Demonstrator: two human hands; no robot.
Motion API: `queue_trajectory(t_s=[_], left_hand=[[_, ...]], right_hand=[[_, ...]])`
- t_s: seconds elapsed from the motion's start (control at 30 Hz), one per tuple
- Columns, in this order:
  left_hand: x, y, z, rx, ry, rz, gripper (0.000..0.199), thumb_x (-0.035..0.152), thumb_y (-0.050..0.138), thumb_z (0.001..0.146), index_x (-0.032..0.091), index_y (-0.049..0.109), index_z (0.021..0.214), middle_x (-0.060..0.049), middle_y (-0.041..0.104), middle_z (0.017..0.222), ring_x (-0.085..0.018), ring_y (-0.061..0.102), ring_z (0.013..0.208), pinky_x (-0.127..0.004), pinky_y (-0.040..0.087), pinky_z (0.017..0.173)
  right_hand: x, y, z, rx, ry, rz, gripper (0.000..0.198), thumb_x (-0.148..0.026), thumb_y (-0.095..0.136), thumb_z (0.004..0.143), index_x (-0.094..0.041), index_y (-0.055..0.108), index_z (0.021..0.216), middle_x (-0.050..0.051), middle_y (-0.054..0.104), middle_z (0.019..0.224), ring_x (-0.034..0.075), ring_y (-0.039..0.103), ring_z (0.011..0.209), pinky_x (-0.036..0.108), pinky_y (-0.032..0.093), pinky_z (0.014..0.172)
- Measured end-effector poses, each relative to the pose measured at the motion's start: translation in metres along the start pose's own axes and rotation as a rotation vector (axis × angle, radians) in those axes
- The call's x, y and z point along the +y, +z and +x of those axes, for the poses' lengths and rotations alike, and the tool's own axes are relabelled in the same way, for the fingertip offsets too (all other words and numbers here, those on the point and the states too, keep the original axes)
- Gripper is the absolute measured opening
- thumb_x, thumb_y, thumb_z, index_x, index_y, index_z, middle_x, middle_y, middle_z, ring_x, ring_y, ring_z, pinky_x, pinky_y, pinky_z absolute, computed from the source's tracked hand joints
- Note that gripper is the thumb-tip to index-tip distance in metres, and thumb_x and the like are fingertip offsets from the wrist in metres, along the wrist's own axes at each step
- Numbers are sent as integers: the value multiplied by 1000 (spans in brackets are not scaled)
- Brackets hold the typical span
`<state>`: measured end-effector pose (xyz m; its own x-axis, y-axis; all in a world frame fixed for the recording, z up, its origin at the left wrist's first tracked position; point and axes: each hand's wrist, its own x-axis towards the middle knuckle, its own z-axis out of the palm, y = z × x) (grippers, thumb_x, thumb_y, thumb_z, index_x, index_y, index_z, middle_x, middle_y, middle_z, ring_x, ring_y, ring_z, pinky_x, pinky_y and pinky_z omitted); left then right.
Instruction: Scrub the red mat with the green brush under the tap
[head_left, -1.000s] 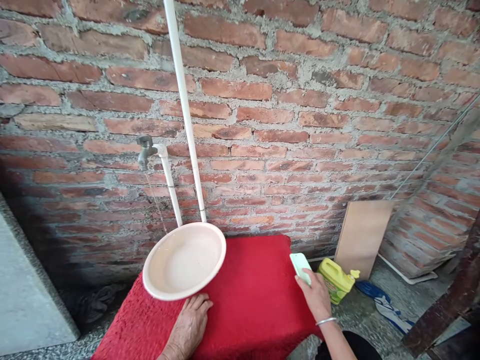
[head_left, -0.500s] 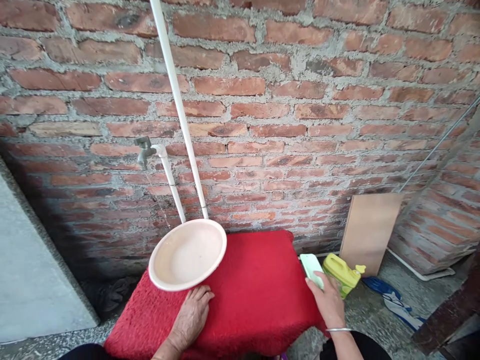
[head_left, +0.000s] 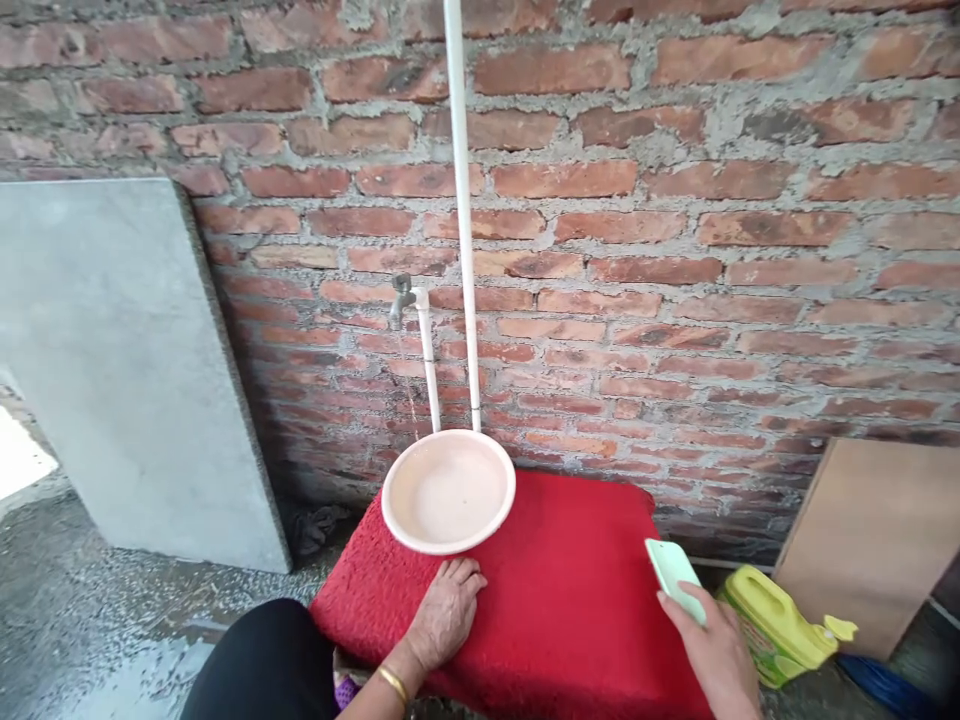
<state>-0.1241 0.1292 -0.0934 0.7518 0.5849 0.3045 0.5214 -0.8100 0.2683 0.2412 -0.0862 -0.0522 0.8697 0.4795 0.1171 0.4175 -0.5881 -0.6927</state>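
Observation:
My left hand (head_left: 448,615) lies palm down on the red cloth (head_left: 577,580), its fingers stretched out just in front of the basin. The shallow, pale pink basin (head_left: 450,495) rests on the cloth's far left part, tilted slightly in my view. At the right edge of the cloth, my right hand (head_left: 716,645) grips a flat, pale green oblong thing (head_left: 671,570) with rounded corners. A small dark mark or hole shows near its far end; its underside is hidden. The thumb is on its left edge.
A grey tap (head_left: 401,300) drips behind the basin, beside a tall white pipe (head_left: 463,220) on the brick wall. A grey slab (head_left: 135,370) leans at left above wet floor. To the right are a yellow-green jug (head_left: 780,625) and a tan board (head_left: 874,540).
My view has turned left, so the basin and table appear further right and more of the slab shows. Both hands keep nearly the same places by the cloth.

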Motion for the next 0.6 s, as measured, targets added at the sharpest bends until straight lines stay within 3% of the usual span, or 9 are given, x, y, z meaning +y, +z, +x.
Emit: queue_trajectory(t_s=[0.23, 0.37, 0.5, 0.6], left_hand=[[6, 3, 0, -10, -17, -3, 38, 2, 52, 84, 25, 69, 108, -3, 67, 119, -21, 60, 108, -38, 46, 103], [7, 16, -3, 17, 118, 84, 14, 18, 66, 86, 24, 68, 99, -4, 68, 106, -21, 62, 99, -34, 47, 92], [7, 13, 2, 63, 353, 118, 14, 39, 72, 89, 27, 66, 92, 2, 66, 80, -15, 60, 70, -28, 44, 69], [2, -34, 16, 199, 410, -22, 9, 33, 67, 92, 28, 65, 99, 3, 67, 76, -13, 60, 66, -27, 43, 64]], right_hand=[[-119, 82, -12, -244, -108, 73, 67, -74, 50, 65, -26, 71, 107, 7, 62, 103, 29, 66, 96, 40, 51, 84], [-170, 131, -5, -336, -186, -29, 65, -67, 46, 72, -24, 69, 115, 9, 61, 105, 29, 65, 101, 38, 51, 88], [-179, 157, 4, -385, -270, -177, 56, -58, 44, 79, -26, 68, 119, 9, 62, 106, 27, 66, 102, 37, 52, 88], [-156, 152, 17, -323, -299, -284, 56, -59, 41, 80, -28, 67, 119, 10, 63, 107, 30, 68, 97, 44, 54, 86]])
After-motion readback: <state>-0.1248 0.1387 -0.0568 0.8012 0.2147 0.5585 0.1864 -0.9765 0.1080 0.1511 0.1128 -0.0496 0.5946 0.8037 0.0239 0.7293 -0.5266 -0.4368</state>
